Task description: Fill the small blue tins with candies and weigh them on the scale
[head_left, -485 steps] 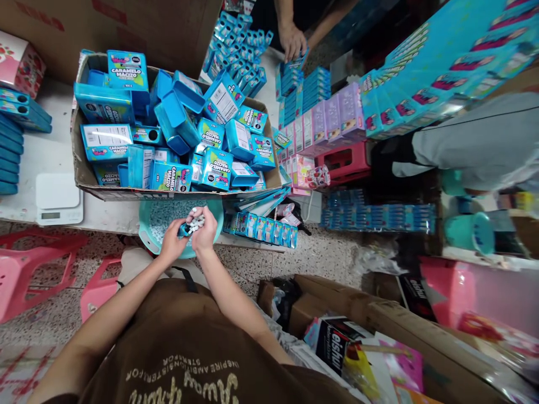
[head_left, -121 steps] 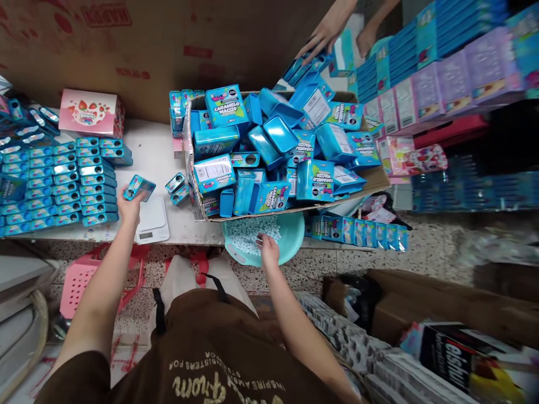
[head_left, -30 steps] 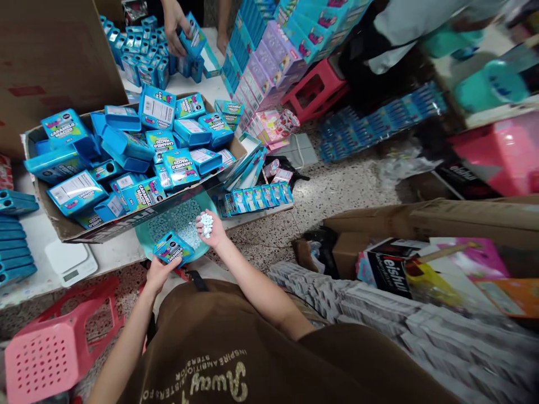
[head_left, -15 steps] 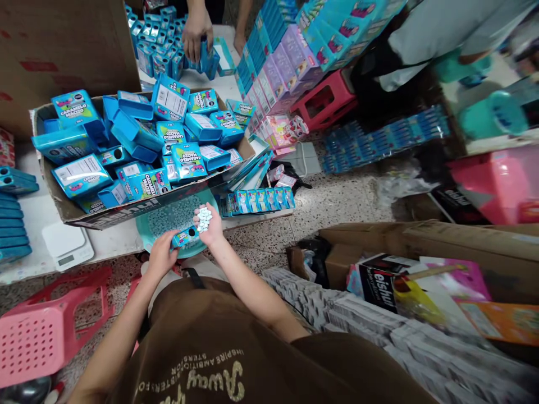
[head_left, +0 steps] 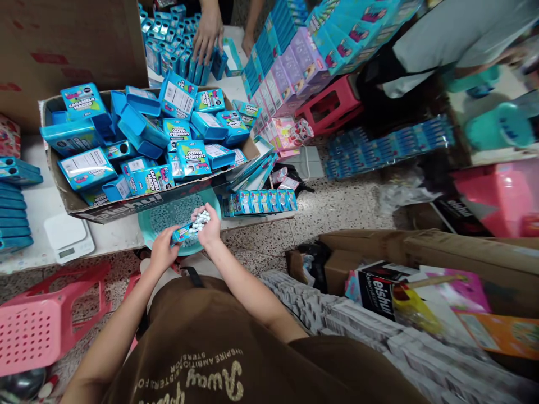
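Observation:
My left hand (head_left: 164,249) grips a small blue candy box (head_left: 181,233) by its near end. Cupped palm up, my right hand (head_left: 211,231) carries a heap of pale blue candies (head_left: 201,220). The heap is tipped toward the box's far end, and some candies touch its opening there. Both hands are above the near right part of a turquoise basin (head_left: 145,231) holding many more loose candies. Just beyond the basin stands a cardboard carton (head_left: 122,212) piled with blue boxes (head_left: 191,159) marked "Caramelo Macizo".
A white digital scale (head_left: 71,238) lies left on the table, near stacked blue boxes (head_left: 14,216). A row of small boxes (head_left: 261,202) is right of the basin. Another person's hand (head_left: 208,33) touches boxes at the back. A pink stool (head_left: 31,342) stands lower left.
My right hand has tilted and brought its candies against the box's end; the heap now spills toward it. The other person's hand has spread over the boxes. The view has shifted slightly.

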